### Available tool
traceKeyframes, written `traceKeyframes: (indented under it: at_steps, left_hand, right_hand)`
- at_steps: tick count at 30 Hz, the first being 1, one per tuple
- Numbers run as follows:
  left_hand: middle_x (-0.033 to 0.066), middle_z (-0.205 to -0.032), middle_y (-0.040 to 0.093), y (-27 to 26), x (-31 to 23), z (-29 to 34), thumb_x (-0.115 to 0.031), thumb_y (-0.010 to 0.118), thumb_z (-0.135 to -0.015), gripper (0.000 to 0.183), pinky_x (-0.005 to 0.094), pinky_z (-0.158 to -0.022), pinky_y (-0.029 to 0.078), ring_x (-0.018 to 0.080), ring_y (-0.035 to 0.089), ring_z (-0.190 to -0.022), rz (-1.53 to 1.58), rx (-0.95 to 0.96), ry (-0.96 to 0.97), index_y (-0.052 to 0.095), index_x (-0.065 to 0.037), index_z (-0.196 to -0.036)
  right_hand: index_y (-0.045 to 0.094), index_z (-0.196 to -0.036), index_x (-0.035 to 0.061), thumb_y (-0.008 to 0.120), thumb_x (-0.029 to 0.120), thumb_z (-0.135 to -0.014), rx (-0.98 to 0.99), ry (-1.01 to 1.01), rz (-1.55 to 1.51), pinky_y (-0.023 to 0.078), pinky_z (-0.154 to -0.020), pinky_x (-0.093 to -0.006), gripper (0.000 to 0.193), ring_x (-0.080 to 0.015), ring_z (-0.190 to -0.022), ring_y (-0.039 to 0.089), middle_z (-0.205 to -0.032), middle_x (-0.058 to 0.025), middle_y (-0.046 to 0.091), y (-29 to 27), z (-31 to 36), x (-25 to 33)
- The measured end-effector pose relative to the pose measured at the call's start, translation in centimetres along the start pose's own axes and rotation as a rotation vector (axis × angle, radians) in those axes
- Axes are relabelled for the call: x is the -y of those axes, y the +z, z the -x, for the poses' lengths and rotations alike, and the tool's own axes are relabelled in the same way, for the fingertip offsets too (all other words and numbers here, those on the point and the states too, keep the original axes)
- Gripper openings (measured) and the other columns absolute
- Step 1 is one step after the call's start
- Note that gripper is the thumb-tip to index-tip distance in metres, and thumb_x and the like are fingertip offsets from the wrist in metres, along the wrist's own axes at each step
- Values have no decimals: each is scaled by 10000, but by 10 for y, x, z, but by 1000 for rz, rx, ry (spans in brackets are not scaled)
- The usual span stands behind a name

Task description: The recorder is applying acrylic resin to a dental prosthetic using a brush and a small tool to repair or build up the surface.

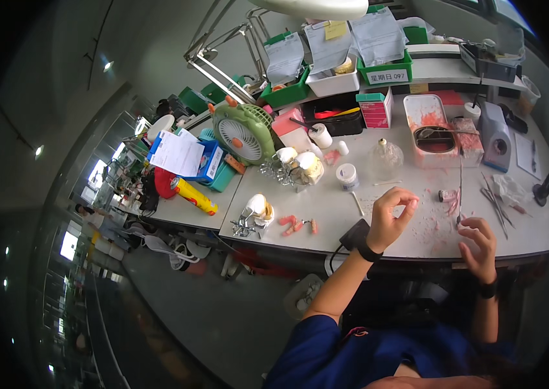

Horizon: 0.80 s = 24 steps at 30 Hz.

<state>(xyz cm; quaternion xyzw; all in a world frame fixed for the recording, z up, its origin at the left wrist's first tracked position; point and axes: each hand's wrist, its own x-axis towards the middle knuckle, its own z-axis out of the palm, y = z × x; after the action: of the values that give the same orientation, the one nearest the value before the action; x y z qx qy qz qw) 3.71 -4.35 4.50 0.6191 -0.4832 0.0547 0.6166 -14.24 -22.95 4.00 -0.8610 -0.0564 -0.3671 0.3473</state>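
Observation:
My left hand [394, 219] hangs over the front of the bench, its bent fingertips close to the thumb; whatever they might hold does not show. To its right, my right hand [480, 251] curves its fingers with a gap to the thumb. Beside that index finger is the dark lower end of a thin, long rod [461, 188]; whether they touch, I cannot tell. Pink crumbs and a small pink-and-grey cylinder [446, 195] lie between and beyond my hands. Near my left wrist a black block-shaped thing [354, 234] with a cable sits at the bench edge.
Plaster models on metal articulators [258, 214] and pink denture-like pieces [292, 225] lie left. Behind stand a green fan [245, 133], white jar [347, 176], glass bottle [386, 161] and pink-stained box [426, 107]. Metal tools [498, 206] and a black torch-like device [548, 185] are right.

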Motion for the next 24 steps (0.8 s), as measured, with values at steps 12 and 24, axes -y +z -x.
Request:
traceKeyframes:
  at_steps: [12,24]
  left_hand:
    - [117,-1053,606,-96,-23,39,-203,623,-843,348,329,-927,437,179,569,-1020,-77,-172,-357,566,52,-1073]
    - [189,-997,607,-160,-11,66,-359,672,-767,474,454,-811,470,364,569,-975,-1313,34,-602,553,25,-1017]
  right_hand:
    - [564,-904,-17,496,295,-906,-214,161,-942,405,-825,-351,320,-236,-880,525,-886,-123,529,-25,10,-51]
    - [610,-816,-35,606,259,-787,-61,154,-511,431,-743,-314,295,-228,-785,579,-811,-129,616,-44,-15,-33]
